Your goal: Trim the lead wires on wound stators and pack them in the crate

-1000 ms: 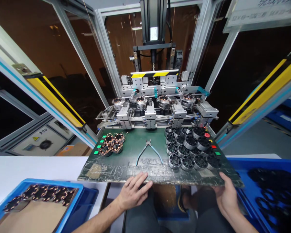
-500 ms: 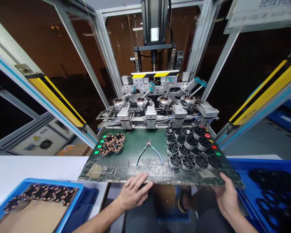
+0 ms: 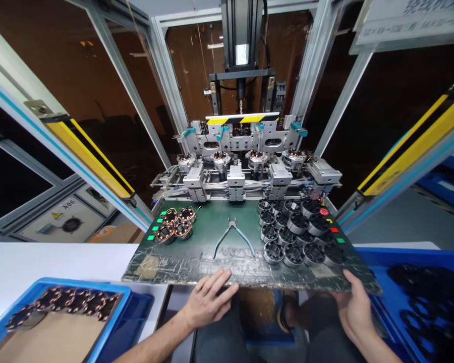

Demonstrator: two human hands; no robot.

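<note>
Our L hand (image 3: 211,301) lies loose on the green board (image 3: 234,267) edge, 7 o'clock; R hand (image 3: 354,305), well apart at 4, thumb over edge, can't tell how tight. Board's at 6 o'clock from machine (image 3: 235,184); best we rest hands clear of it.

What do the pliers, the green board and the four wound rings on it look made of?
Pliers: likely steel head, grey sheen; blue handle sleeves, probably plastic.
Green board: coated surface, worn, pale scratches near the front edge; core unclear.
Wound rings: glossy orange-brown wire, probably copper; black inner parts, perhaps plastic.
</note>
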